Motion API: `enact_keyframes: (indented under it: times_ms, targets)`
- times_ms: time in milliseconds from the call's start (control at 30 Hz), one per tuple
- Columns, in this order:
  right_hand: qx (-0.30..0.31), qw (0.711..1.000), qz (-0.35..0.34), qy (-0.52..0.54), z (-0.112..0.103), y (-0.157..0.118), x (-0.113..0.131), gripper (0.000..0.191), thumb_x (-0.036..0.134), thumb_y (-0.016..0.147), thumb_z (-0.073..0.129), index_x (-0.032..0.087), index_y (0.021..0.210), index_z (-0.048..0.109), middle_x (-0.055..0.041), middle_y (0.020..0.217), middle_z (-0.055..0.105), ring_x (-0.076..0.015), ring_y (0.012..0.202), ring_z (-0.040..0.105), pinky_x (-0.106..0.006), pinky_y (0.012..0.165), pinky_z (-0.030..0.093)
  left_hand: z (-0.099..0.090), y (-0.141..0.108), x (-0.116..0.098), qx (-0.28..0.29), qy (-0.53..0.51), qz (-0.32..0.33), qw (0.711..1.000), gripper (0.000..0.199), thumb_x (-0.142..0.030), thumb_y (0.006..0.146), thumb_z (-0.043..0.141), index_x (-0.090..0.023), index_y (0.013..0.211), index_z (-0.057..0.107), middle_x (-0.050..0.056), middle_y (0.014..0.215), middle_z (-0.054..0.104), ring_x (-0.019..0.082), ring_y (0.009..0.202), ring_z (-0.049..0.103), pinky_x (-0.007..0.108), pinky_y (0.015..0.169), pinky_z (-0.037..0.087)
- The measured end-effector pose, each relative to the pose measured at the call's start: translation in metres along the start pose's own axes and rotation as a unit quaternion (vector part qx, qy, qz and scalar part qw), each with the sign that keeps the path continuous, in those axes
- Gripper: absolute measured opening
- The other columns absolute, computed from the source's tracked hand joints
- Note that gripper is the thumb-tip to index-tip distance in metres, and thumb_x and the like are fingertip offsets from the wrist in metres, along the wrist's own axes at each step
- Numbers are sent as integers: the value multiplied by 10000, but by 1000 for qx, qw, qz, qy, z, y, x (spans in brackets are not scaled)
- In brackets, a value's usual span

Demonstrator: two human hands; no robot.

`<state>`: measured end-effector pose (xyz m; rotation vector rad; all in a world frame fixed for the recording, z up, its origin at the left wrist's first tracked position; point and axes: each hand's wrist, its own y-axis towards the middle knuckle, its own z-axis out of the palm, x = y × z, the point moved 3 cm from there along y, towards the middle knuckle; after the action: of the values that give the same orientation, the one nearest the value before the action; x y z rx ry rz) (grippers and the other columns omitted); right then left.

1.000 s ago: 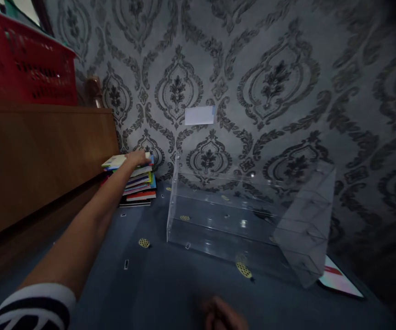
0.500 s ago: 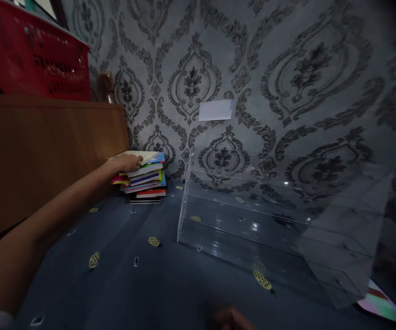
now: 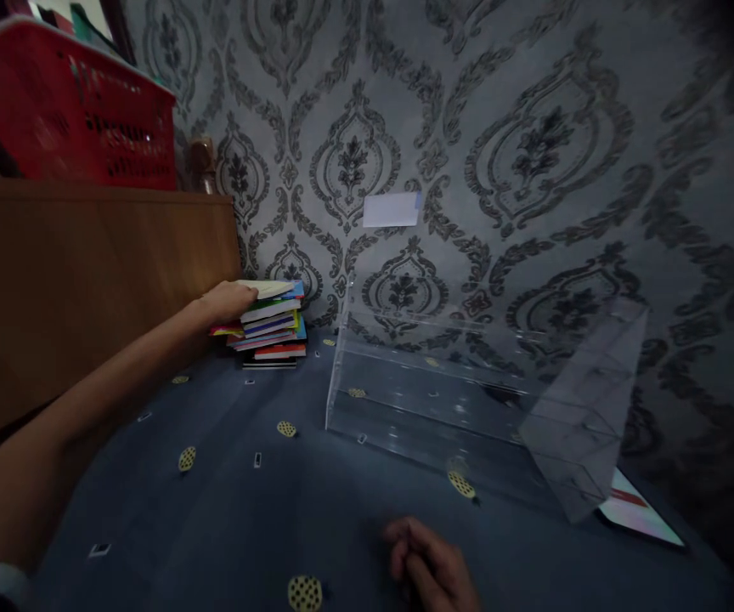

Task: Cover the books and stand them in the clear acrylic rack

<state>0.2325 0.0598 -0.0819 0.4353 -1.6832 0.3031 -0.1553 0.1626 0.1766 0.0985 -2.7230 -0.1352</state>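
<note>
Left hand [image 3: 230,299]: resting at the left end of a pale booklet [image 3: 268,289], which is topping the book stack [image 3: 271,333]. The thumb is lying along the booklet's near edge; the other fingers are hiding from where I am standing, so I cannot tell how tightly they are closing.

Book stack: standing on a dark blue cloth [image 3: 214,527], near the corner where a wooden cabinet [image 3: 99,272] is meeting the patterned wall [image 3: 354,161]. Its layers are sitting unevenly, with coloured edges sticking out, an orange one low down and black ones at the bottom.

Right hand [image 3: 434,565]: hovering or resting above the cloth close to me, cannot tell which. Its fingers are curling inward, narrow, with the thumb lying near the index finger; I am seeing nothing between them.

Clear stepped rack [image 3: 587,408]: sitting on the cloth, to the right of the book stack and apart from it, beyond the right hand. A lit-screen device [image 3: 640,514] is lying just beside its right end.

Surroundings: a red basket [image 3: 87,127] is standing on the cabinet; a white card [image 3: 391,210] is showing above the rack, against the wall.
</note>
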Motion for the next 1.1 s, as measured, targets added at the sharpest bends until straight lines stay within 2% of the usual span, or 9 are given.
enact_keyframes:
  times_ms: [133,200,267,333,400,500,700,933,1100]
  targets:
    - [-17,1000,-26,1,3,1,21,224,386,770,541,187,778,643,12,553,554,-139,498,473,-260,521,405,6,-108,-9,-62,-43,44,996,395,-302,1006,356,-167,1300,583,166,1347,617,321,1245,585,461,1006,467]
    - [-28,999,-21,4,5,0,34,182,333,740,528,193,769,641,11,564,572,-137,494,479,-258,514,400,19,-169,-19,-82,-136,140,977,480,-447,1003,375,-216,1388,542,120,1426,572,299,1325,524,471,1105,396]
    - [-47,998,-27,-7,6,-2,43,153,308,707,516,200,715,623,1,599,601,-136,511,498,-260,530,410,42,-216,-28,10,-218,188,958,552,-569,965,433,-294,1439,501,66,1515,488,297,1402,441,472,1143,356]
    - [-53,998,-33,-18,9,-3,45,146,283,697,493,205,713,616,13,590,588,-136,524,508,-257,541,413,68,-242,-38,102,-279,166,940,632,-646,940,431,-315,1478,448,48,1583,391,307,1450,366,472,1152,341]
    - [-45,998,-40,-26,13,-5,45,178,260,697,474,201,763,629,21,592,589,-136,527,510,-254,539,411,94,-250,-50,138,-317,104,932,709,-686,941,370,-278,1520,379,68,1616,323,318,1478,306,481,1166,311]
    - [-25,996,-69,-57,19,-13,45,211,227,723,453,195,813,641,15,617,608,-142,546,531,-256,548,419,126,-244,-75,117,-350,32,929,775,-702,949,281,-211,1548,308,122,1621,295,333,1491,265,504,1174,283]
    - [-6,972,-163,-168,28,-30,57,266,140,826,433,198,943,664,-40,852,696,-189,812,651,-307,730,487,154,-235,-114,29,-304,-25,952,689,-614,981,264,-182,1505,380,157,1608,304,386,1505,184,618,1159,229]
    - [-32,959,-168,-228,-2,-42,51,281,124,865,447,184,1052,648,-75,1010,684,-208,926,635,-350,846,500,143,-231,-169,-18,-286,61,956,617,-555,1006,272,-202,1493,410,123,1611,317,350,1506,218,616,1153,274]
    - [-81,952,-150,-253,-43,-42,40,272,141,861,445,179,1045,641,-92,1037,678,-231,976,629,-382,889,496,106,-211,-259,-22,-296,121,947,563,-507,1011,350,-198,1475,434,111,1611,320,331,1509,218,607,1164,269]
